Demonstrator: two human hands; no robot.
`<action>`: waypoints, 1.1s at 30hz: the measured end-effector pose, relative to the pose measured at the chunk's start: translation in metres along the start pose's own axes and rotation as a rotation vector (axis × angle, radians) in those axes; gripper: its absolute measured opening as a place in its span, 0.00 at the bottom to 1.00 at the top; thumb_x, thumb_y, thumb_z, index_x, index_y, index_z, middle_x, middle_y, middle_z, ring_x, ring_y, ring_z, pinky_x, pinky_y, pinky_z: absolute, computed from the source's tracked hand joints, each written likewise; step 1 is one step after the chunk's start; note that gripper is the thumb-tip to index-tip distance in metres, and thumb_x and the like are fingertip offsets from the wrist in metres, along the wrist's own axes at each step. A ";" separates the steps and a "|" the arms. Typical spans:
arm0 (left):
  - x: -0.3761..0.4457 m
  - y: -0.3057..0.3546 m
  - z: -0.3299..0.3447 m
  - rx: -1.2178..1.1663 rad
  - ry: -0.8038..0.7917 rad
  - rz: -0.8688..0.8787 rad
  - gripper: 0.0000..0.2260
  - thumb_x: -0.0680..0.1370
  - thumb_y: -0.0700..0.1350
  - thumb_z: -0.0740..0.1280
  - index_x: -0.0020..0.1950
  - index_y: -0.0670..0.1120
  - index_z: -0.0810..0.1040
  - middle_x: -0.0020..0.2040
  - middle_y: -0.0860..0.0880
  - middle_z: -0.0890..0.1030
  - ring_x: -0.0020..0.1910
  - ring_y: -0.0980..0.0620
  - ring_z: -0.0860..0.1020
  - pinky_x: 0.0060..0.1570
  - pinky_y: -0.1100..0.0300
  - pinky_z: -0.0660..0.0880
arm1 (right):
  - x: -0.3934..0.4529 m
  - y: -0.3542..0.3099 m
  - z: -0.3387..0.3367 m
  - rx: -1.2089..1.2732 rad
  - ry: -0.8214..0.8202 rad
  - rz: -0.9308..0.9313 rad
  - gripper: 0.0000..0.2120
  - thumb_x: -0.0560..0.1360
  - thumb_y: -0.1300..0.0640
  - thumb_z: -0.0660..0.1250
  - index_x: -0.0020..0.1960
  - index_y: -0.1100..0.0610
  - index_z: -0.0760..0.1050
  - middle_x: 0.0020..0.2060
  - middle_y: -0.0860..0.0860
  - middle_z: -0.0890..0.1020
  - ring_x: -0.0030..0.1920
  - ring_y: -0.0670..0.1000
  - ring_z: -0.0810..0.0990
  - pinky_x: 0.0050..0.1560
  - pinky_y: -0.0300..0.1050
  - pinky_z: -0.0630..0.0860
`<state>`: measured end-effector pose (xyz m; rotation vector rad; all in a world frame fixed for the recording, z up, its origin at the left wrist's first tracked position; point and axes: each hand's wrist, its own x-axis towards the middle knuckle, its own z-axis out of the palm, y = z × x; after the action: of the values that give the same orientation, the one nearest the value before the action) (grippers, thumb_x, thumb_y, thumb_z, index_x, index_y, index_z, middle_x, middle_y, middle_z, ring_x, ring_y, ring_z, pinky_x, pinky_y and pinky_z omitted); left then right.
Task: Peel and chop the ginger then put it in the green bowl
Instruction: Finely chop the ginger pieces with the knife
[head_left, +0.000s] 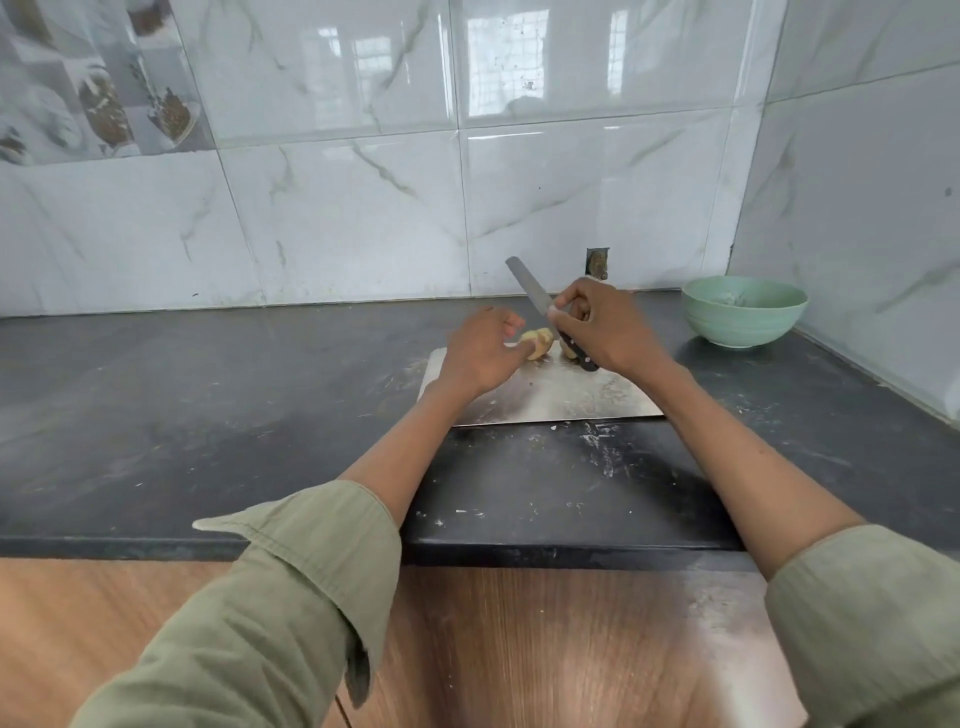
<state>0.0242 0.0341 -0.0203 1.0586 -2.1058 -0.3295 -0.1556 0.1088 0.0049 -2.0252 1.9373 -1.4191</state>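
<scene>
Your left hand (480, 356) covers the near-left end of the pale yellow knobbly ginger piece (537, 344), so its full length cannot be read. A 2nd pale lump (569, 349) sits just behind the black knife handle (576, 353); you cannot tell if it is joined to the 1st or separate. The knife's tip end blurs against the white marble-look wall tiles (363, 208). The contents of the pale green ceramic bowl (744, 310) are unclear: only a greyish smear shows on its inner wall.

The visible ginger lies with its long axis roughly left to right, on the far edge of the rectangular scuffed steel cutting board (561, 397). Its surface looks light yellow with a browner patch at the lower side; how much skin remains is hard to judge.

Your left hand has relaxed, partly curled fingers, fingertips touching the ginger's left side. Your right hand (608, 327) grips the long grey-bladed knife (530, 291) near where blade meets handle, blade pointing up and away to the left, handle end down at the board.

The bowl stands well to the right on the dark stone counter (208, 389), apart from the board. Olive green sleeves (291, 597) are rolled to the forearms.
</scene>
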 end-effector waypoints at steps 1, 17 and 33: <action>0.003 0.002 0.005 0.002 -0.013 -0.012 0.19 0.75 0.59 0.73 0.60 0.49 0.81 0.53 0.54 0.82 0.53 0.53 0.80 0.57 0.52 0.78 | -0.001 0.000 0.000 -0.015 0.000 0.001 0.07 0.77 0.49 0.70 0.50 0.51 0.78 0.33 0.46 0.80 0.33 0.47 0.79 0.36 0.46 0.74; 0.015 -0.001 0.019 -0.044 0.002 0.060 0.14 0.78 0.48 0.73 0.61 0.44 0.81 0.53 0.48 0.80 0.51 0.49 0.80 0.53 0.55 0.77 | -0.001 -0.005 0.002 -0.026 0.010 0.034 0.05 0.77 0.48 0.69 0.48 0.49 0.76 0.33 0.45 0.81 0.29 0.43 0.79 0.28 0.37 0.68; -0.047 -0.012 -0.039 -0.036 -0.072 0.242 0.10 0.76 0.52 0.76 0.55 0.51 0.85 0.49 0.56 0.80 0.46 0.61 0.79 0.45 0.69 0.73 | -0.010 -0.020 0.004 0.035 -0.057 0.059 0.08 0.77 0.51 0.68 0.51 0.53 0.73 0.37 0.47 0.82 0.36 0.47 0.80 0.36 0.45 0.71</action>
<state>0.0773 0.0669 -0.0237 0.7710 -2.2551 -0.2892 -0.1358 0.1196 0.0080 -1.9539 1.9189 -1.3585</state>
